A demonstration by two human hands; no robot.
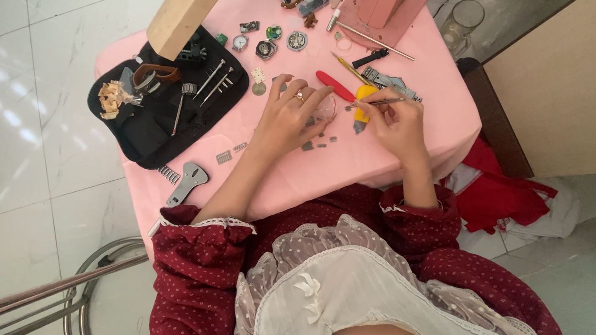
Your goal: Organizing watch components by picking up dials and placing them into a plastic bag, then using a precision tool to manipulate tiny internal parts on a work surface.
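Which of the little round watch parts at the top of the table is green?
The green watch part is the green one, lying between a white-faced one and a silvery one; the others are grey or dark.

tool pouch (150, 120) left of hands, on table (353, 171)

Pink table (381, 159); black tool pouch (156, 124); tweezers (374, 103)
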